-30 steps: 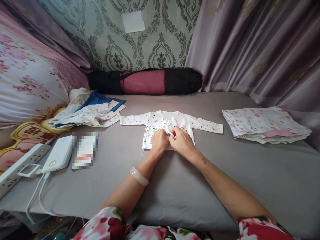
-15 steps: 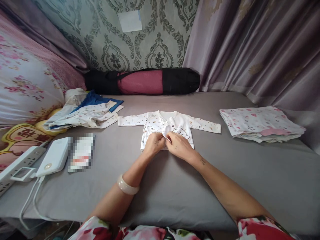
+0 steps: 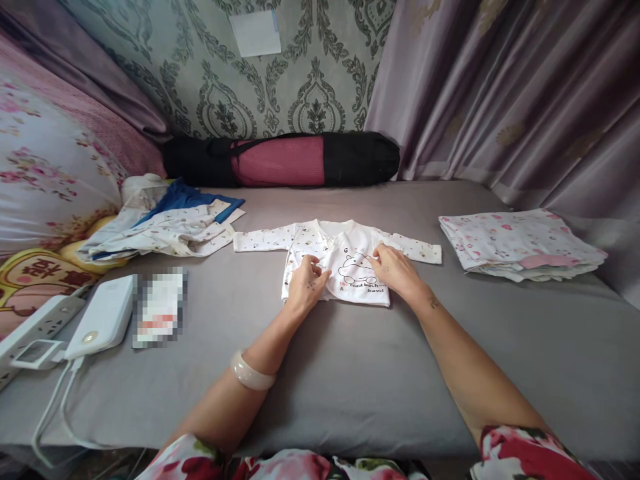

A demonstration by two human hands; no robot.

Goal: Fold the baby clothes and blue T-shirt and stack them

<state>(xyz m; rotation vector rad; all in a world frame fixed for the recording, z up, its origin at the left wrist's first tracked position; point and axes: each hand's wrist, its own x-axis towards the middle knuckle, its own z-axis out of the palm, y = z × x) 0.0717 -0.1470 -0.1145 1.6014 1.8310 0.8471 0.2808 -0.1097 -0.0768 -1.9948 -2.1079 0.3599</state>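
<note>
A white baby shirt (image 3: pixel 357 270) lies face up with its long sleeves stretched to both sides. Small prints cover its sleeves and left front; a line-drawn animal and lettering mark the other front panel. My left hand (image 3: pixel 306 285) rests on the left front, near the panel's slanting edge, its fingers bent and the thumb apart from them. Over at the shirt's right side, beside the drawing, my right hand (image 3: pixel 399 272) touches the cloth with its fingertips, finger and thumb slightly apart. The cloth under both hands is partly hidden.
Folded printed cloths (image 3: pixel 523 243) lie at the right, and loose baby clothes (image 3: pixel 170 227) at the left. Nearer on the left are a white power bank (image 3: pixel 103 317), a power strip (image 3: pixel 43 327), and a blurred packet (image 3: pixel 160 308). A black-and-pink rolled bag (image 3: pixel 280 161) lies along the wall.
My hands have moved apart from the shirt's middle. The right one went right and farther up the shirt, uncovering the drawing and lettering; the left stayed close to where it was.
</note>
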